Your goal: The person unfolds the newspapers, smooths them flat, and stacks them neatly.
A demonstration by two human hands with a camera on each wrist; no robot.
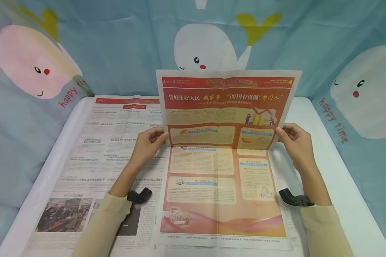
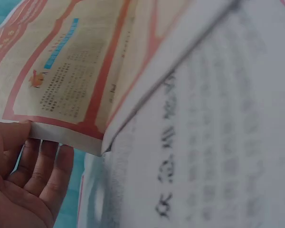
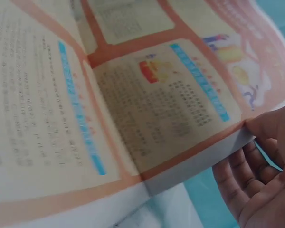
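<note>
A newspaper page (image 1: 202, 192) printed in red, orange and cream lies on the table with its far half raised along a crosswise fold. My left hand (image 1: 148, 144) pinches the raised half's left edge, thumb in front and fingers behind. At the opposite edge, my right hand (image 1: 296, 142) pinches the paper the same way. In the left wrist view, the left thumb (image 2: 12, 130) presses on the white margin. The right wrist view shows the right hand (image 3: 261, 175) with its thumb on the margin beside the red printed border.
Beneath and left of the red page, another newspaper sheet (image 1: 115, 150) with black text and photos lies spread out. Both rest on a white table (image 1: 350, 200). A blue curtain (image 1: 122, 43) with whale prints surrounds the table's back and sides. Each wrist wears a black band (image 1: 139, 195).
</note>
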